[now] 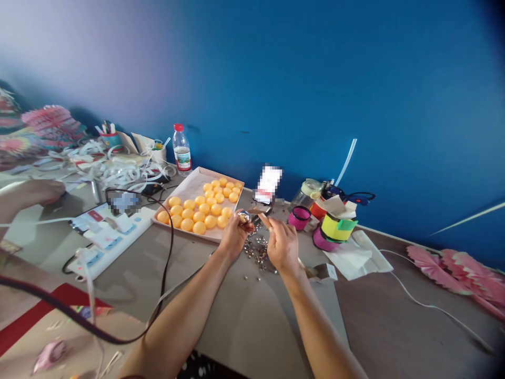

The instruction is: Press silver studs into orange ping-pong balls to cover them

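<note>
My left hand (232, 238) grips a small ball (244, 216) covered at least partly with shiny silver pieces, some orange showing on it. Close by on the right, my right hand (283, 245) is closed with its fingertips toward the ball. Something thin seems to be at those fingertips, too small to make out. Below and between the hands, many loose silver gems (258, 250) are scattered on the grey table. Beside my left hand stands a shallow white box (189, 189) holding several orange balls (199, 228), which look like ping-pong balls.
Behind the hands a lit phone (269, 184) leans upright. To the right are a magenta ring (300, 217), a glass jar (306, 193) and a white tray (373, 252). On the left lie a power strip (114, 247), a dark cable (168, 252) and another person's hand (43, 192).
</note>
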The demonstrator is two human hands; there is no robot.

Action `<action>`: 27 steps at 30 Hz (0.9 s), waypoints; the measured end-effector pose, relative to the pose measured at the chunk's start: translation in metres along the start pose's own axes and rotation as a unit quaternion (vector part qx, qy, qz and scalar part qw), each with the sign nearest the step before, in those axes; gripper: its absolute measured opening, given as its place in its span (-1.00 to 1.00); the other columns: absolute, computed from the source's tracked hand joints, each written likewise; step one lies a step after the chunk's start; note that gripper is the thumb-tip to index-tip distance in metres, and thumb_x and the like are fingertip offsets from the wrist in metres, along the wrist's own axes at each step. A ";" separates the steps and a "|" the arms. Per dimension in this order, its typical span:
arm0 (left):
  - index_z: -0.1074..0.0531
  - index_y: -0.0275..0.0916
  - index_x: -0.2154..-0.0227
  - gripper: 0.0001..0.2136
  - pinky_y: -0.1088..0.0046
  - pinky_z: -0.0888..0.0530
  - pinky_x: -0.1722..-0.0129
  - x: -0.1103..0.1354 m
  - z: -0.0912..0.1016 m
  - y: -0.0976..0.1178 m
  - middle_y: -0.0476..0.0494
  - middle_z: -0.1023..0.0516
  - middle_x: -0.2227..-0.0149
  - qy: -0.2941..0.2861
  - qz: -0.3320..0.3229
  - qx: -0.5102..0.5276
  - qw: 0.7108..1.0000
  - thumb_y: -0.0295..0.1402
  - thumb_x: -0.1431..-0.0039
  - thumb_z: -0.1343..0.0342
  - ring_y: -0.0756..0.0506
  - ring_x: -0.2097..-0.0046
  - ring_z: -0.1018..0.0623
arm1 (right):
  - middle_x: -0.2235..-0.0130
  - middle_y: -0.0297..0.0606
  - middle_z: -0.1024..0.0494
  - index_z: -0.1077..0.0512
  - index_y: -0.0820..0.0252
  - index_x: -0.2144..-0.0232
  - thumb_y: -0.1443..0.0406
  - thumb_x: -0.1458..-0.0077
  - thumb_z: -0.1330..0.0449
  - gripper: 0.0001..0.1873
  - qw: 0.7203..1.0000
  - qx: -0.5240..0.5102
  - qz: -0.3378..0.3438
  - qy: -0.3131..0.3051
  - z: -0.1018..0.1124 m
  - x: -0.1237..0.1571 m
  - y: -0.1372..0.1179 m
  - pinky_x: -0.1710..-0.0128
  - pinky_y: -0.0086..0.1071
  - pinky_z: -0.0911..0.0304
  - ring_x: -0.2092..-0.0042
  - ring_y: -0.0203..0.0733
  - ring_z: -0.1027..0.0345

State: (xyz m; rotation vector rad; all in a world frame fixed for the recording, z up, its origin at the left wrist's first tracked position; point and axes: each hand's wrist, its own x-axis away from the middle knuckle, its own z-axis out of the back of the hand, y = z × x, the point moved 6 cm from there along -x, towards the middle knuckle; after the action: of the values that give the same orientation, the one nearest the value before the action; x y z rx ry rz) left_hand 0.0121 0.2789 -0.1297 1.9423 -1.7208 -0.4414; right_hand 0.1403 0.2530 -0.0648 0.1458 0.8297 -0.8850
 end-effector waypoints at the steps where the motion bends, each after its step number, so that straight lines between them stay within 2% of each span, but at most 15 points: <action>1: -0.35 -0.27 0.28 -0.76 0.45 -0.40 0.40 0.000 0.000 0.000 -0.05 -0.44 0.46 0.004 0.005 -0.005 1.000 -0.20 -0.13 -0.14 0.00 0.47 -0.45 | 0.26 -0.11 -0.55 -0.36 0.27 0.08 0.42 -0.21 0.10 -0.68 1.000 0.002 0.000 -0.008 -0.001 0.000 0.001 0.16 -0.28 -0.15 0.21 -0.13 -0.39; 4: -0.34 -0.26 0.23 -0.75 0.44 -0.40 0.41 0.000 0.001 -0.002 -0.06 -0.45 0.45 0.009 0.019 -0.009 1.000 -0.21 -0.12 -0.15 0.00 0.48 -0.45 | 0.27 -0.12 -0.56 -0.37 0.27 0.10 0.41 -0.21 0.09 -0.70 1.000 0.010 0.000 -0.017 -0.002 0.000 0.003 0.15 -0.29 -0.13 0.22 -0.14 -0.39; 8: -0.34 -0.25 0.23 -0.73 0.45 -0.40 0.39 0.002 -0.003 0.001 -0.05 -0.44 0.45 -0.014 -0.014 -0.009 1.000 -0.18 -0.11 -0.16 0.00 0.47 -0.45 | 0.25 -0.11 -0.55 -0.36 0.27 0.08 0.41 -0.22 0.10 -0.69 1.000 0.011 -0.017 0.013 0.003 0.000 0.005 0.16 -0.29 -0.12 0.22 -0.14 -0.39; 12: -0.34 -0.26 0.21 -0.73 0.43 -0.41 0.40 0.003 -0.002 -0.003 -0.05 -0.45 0.44 -0.004 0.012 -0.017 1.000 -0.21 -0.11 -0.16 -0.01 0.48 -0.46 | 0.27 -0.14 -0.56 -0.39 0.26 0.12 0.42 -0.20 0.07 -0.71 1.000 0.013 -0.018 -0.019 -0.002 0.000 0.004 0.17 -0.31 -0.10 0.23 -0.16 -0.39; 18: -0.32 -0.23 0.22 -0.75 0.43 -0.44 0.41 -0.001 0.003 -0.003 -0.05 -0.44 0.47 0.021 0.021 0.007 1.000 -0.19 -0.14 -0.12 -0.02 0.48 -0.47 | 0.23 -0.15 -0.56 -0.41 0.23 0.11 0.41 -0.17 0.02 -0.71 0.992 0.076 -0.102 0.021 0.001 0.003 0.028 0.12 -0.29 -0.03 0.19 -0.14 -0.37; 22: -0.30 -0.21 0.16 -0.70 0.45 -0.45 0.44 -0.001 0.005 -0.003 -0.05 -0.45 0.46 0.032 0.021 -0.001 0.999 -0.15 -0.14 -0.12 -0.01 0.49 -0.47 | 0.23 -0.17 -0.56 -0.47 0.18 0.19 0.40 -0.15 -0.02 -0.75 0.977 0.126 -0.173 -0.024 -0.008 0.015 0.055 0.14 -0.28 0.02 0.19 -0.12 -0.35; 27: -0.32 -0.23 0.15 -0.64 0.46 -0.46 0.46 0.000 0.004 -0.003 -0.06 -0.46 0.46 0.026 0.020 -0.017 0.999 -0.09 -0.11 -0.14 0.00 0.49 -0.47 | 0.25 -0.16 -0.55 -0.49 0.17 0.19 0.39 -0.16 -0.02 -0.74 0.955 0.154 -0.235 -0.091 -0.018 0.029 0.076 0.15 -0.27 0.04 0.21 -0.13 -0.35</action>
State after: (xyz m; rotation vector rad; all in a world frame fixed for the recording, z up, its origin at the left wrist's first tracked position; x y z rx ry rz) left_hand 0.0122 0.2785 -0.1351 1.8755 -1.7058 -0.4009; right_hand 0.1957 0.2913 -0.1130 0.1384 0.5546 -1.4562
